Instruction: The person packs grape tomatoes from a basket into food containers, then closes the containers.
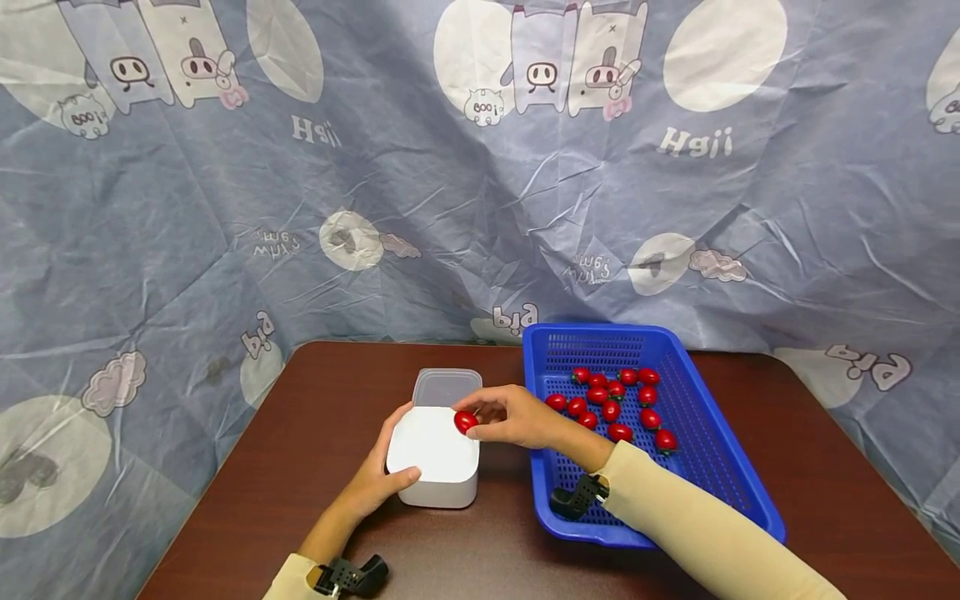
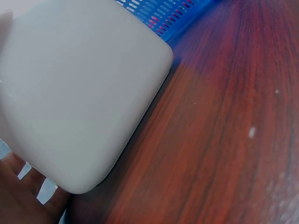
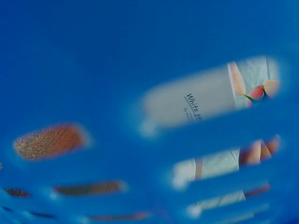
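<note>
A white plastic box (image 1: pixel 435 457) with rounded corners stands on the table. My left hand (image 1: pixel 378 467) grips its left side, with the thumb at the near left edge. In the left wrist view the box (image 2: pixel 88 93) fills much of the picture, and fingers show at lower left. Over the box's right far corner, my right hand (image 1: pixel 504 417) pinches a red cherry tomato (image 1: pixel 465 422) between thumb and fingers. Through a basket slot, the right wrist view shows the tomato (image 3: pixel 257 92) with a green stem, beside the box (image 3: pixel 189 100) with printed lettering.
A blue slotted basket (image 1: pixel 738 454) stands to the right, under my right forearm, with several cherry tomatoes (image 1: pixel 597 396) inside. Behind the box lies a clear lid (image 1: pixel 447 387). A patterned grey-blue cloth (image 1: pixel 420 183) hangs beyond the brown table (image 1: pixel 330 383).
</note>
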`<state>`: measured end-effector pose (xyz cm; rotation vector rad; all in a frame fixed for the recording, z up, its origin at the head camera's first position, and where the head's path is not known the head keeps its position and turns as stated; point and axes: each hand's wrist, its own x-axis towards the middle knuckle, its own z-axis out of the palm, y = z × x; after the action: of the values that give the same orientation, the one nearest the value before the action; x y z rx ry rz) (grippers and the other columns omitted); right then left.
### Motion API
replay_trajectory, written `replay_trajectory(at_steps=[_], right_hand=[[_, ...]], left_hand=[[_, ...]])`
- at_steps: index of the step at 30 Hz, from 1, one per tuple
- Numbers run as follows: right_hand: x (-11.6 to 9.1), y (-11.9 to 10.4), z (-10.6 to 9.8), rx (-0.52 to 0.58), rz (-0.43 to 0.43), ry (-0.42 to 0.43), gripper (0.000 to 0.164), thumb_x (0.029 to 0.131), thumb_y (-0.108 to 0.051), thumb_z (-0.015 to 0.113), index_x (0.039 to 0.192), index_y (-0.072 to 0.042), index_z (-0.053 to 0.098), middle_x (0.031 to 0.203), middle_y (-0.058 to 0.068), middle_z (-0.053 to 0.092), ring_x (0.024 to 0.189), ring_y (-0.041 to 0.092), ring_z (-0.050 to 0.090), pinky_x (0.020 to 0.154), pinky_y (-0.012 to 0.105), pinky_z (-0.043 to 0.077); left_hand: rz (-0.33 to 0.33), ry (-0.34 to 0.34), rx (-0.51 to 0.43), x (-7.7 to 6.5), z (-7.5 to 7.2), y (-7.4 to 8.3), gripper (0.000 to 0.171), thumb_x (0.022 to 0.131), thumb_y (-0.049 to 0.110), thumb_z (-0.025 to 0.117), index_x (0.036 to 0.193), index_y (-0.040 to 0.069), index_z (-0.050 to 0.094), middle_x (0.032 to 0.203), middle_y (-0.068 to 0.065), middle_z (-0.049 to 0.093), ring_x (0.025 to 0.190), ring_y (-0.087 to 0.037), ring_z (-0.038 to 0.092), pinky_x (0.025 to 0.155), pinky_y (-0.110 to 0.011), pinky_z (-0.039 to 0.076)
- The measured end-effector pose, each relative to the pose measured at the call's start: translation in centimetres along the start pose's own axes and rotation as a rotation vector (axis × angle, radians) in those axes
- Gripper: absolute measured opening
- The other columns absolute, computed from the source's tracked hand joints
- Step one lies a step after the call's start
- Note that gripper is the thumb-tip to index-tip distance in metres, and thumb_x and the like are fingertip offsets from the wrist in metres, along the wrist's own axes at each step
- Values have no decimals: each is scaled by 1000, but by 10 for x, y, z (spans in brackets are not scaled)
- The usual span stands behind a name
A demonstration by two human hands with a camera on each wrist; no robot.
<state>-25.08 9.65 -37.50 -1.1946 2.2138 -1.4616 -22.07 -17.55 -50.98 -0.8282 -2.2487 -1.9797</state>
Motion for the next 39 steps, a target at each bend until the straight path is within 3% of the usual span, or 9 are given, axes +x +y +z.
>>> replay_trajectory(at_steps=[8,18,26,33,39], right_hand=[[2,-4,-2,-40,-1,-10,34,83,2,70,117,3,65,101,20,67,87,35,66,75,48,54],[2,-4,0,-41,-21,-21,35,84,3,69,117,8,63,103,27,65,87,38,66,74,47,54],[0,-3,3,-39,-20,-21,35,84,3,69,118,8,63,103,27,65,87,38,66,74,47,54],[4,1,1,22,-30,-29,35,84,6,67,118,11,61,105,31,63,89,43,64,78,54,52],[4,16,-11,48,-27,2,36,85,3,68,121,3,62,108,25,65,95,38,65,82,44,54]], left_hand=[[-3,13,10,1,-1,1,90,81,13,69,154,19,17,150,-12,29,127,-31,36,99,-34,38],[-6,3,-4,0,-3,4,90,82,15,70,154,21,16,149,-10,29,127,-26,37,98,-31,38],[7,-5,13,-4,-3,0,91,82,14,69,154,14,14,149,-12,29,126,-23,38,96,-30,38],[16,-5,3,-4,-2,0,90,82,13,69,154,15,14,149,-12,29,125,-24,39,94,-32,41],[25,-19,-8,-2,0,0,89,83,13,68,154,17,14,148,-12,29,124,-28,39,92,-36,43]])
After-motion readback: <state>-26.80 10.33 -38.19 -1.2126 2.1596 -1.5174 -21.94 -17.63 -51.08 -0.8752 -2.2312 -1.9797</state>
